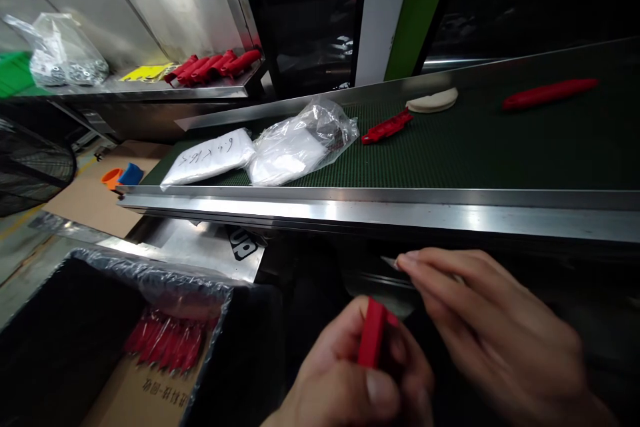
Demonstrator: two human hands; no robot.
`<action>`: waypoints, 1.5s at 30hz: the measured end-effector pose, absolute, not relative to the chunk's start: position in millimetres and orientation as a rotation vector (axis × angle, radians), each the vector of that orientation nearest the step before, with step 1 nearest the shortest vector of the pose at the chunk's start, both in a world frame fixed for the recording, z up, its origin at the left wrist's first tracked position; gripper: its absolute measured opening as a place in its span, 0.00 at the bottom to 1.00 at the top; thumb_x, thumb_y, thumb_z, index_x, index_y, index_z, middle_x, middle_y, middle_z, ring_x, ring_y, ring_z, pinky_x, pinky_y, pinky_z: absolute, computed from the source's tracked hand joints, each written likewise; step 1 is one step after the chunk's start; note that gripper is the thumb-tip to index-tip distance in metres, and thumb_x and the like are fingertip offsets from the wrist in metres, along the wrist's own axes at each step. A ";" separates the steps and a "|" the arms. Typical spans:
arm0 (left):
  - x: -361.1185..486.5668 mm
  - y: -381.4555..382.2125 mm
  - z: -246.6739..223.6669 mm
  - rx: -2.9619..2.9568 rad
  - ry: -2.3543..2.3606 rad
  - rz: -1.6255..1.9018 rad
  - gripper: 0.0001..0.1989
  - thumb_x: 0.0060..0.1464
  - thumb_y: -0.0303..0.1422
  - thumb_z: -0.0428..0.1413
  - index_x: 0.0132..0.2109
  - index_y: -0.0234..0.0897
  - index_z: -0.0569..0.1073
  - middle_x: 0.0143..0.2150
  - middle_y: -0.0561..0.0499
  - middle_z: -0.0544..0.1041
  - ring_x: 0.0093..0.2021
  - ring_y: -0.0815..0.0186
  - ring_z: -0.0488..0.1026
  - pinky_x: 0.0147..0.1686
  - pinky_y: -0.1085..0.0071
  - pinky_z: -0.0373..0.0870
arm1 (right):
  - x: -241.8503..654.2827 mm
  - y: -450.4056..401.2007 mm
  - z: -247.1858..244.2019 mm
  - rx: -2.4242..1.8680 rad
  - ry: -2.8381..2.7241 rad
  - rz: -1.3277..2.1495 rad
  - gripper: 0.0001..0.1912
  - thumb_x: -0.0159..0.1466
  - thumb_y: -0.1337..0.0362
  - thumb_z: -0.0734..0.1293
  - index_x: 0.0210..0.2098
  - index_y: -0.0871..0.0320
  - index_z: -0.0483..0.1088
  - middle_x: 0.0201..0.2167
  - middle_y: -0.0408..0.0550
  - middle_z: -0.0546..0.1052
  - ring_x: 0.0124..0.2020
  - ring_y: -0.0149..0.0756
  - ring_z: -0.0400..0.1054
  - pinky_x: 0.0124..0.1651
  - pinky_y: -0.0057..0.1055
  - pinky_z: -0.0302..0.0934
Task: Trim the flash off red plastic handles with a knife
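My left hand is closed around a red plastic part, with one flat edge standing up between thumb and fingers. Just to its right, my right hand pinches a thin pointed blade, whose tip sticks out past the fingertips toward the left. The blade is apart from the red part, and most of its handle is hidden in the hand. Beyond the hands, a red piece with a notched side and a smooth long red piece lie on the green conveyor belt.
A cream curved piece and white packs in clear plastic lie on the belt, behind its metal rail. At lower left, a lined bin holds bagged red parts. More red parts rest on a metal shelf.
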State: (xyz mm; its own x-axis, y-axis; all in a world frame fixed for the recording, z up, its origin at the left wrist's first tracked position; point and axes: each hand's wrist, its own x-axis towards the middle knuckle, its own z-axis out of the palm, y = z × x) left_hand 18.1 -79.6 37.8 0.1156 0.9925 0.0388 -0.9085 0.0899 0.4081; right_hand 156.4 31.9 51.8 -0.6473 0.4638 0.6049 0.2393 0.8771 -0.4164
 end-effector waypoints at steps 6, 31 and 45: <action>17.0 -78.7 42.0 0.285 0.258 1.416 0.08 0.62 0.37 0.48 0.44 0.37 0.65 0.33 0.50 0.69 0.19 0.78 0.63 0.20 0.83 0.60 | 164.8 27.5 56.9 -0.421 -2.306 0.417 0.19 0.64 0.80 0.63 0.52 0.63 0.71 0.48 0.52 0.72 0.51 0.36 0.67 0.49 0.33 0.64; 26.1 -72.5 32.4 0.212 0.239 1.457 0.12 0.60 0.42 0.48 0.42 0.38 0.68 0.25 0.50 0.69 0.18 0.72 0.61 0.16 0.81 0.55 | 172.3 29.6 49.9 -0.351 -2.449 0.247 0.20 0.67 0.70 0.61 0.57 0.54 0.68 0.50 0.51 0.74 0.50 0.43 0.67 0.49 0.41 0.62; 26.2 -90.0 26.4 -0.030 0.151 1.395 0.14 0.65 0.39 0.45 0.43 0.37 0.71 0.33 0.50 0.72 0.19 0.74 0.68 0.17 0.81 0.60 | 167.7 34.3 50.4 -0.578 -2.176 0.230 0.30 0.59 0.80 0.68 0.58 0.55 0.68 0.48 0.52 0.73 0.46 0.40 0.70 0.46 0.38 0.66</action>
